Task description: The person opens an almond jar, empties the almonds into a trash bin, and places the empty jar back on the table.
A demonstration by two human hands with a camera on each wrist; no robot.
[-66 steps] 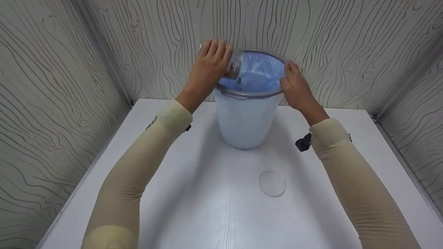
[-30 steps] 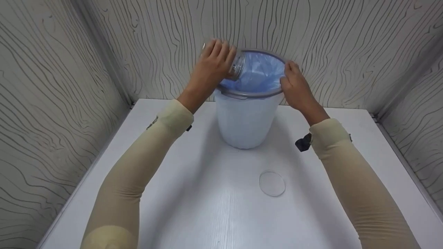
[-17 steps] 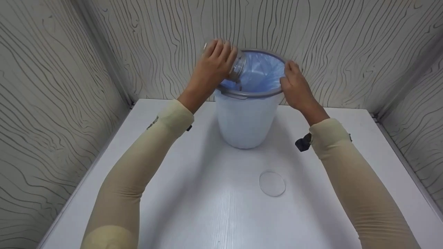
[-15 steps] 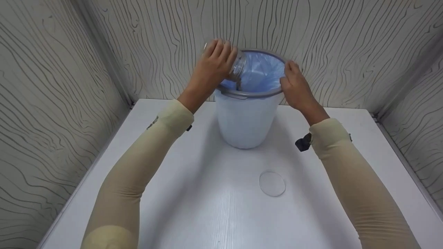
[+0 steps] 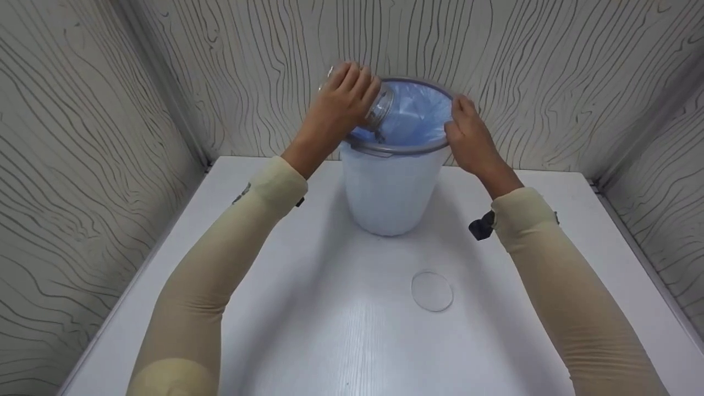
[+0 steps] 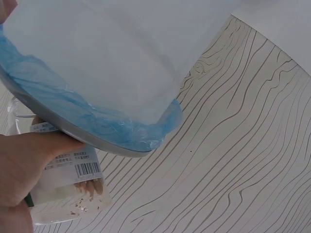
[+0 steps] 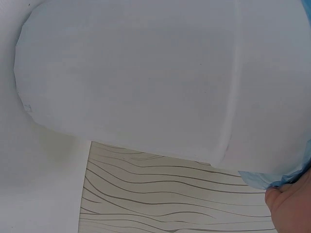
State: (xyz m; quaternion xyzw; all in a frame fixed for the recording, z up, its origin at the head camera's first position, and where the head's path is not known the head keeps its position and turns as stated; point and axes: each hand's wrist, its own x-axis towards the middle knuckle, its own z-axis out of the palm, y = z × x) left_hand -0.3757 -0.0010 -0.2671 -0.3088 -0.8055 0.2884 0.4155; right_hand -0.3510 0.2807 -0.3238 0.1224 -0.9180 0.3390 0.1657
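From my remote seat I saw the left hand [image 5: 336, 113] with fingers curled round a clear glass jar [image 5: 380, 107], tipped on its side with its threaded mouth over the bin's opening. The left wrist view showed the jar [image 6: 68, 187] bearing a white barcode label, with pale crumbs clinging inside the glass. The right hand [image 5: 470, 140] gripped the far right of the rim, fingers bent over the edge; the right wrist view caught only one fingertip [image 7: 291, 208]. The bin [image 5: 388, 192] was a smooth, white, tapering plastic pail with a grey ring at the top and a crinkled blue liner [image 5: 410, 113] folded over it. It stood at the back of the white table [image 5: 308, 330]. A flat, round, clear lid [image 5: 432, 292] lay on the table, well apart from the bin. Compared with two seconds earlier, the jar sat slightly further over the opening; the right hand had not shifted.
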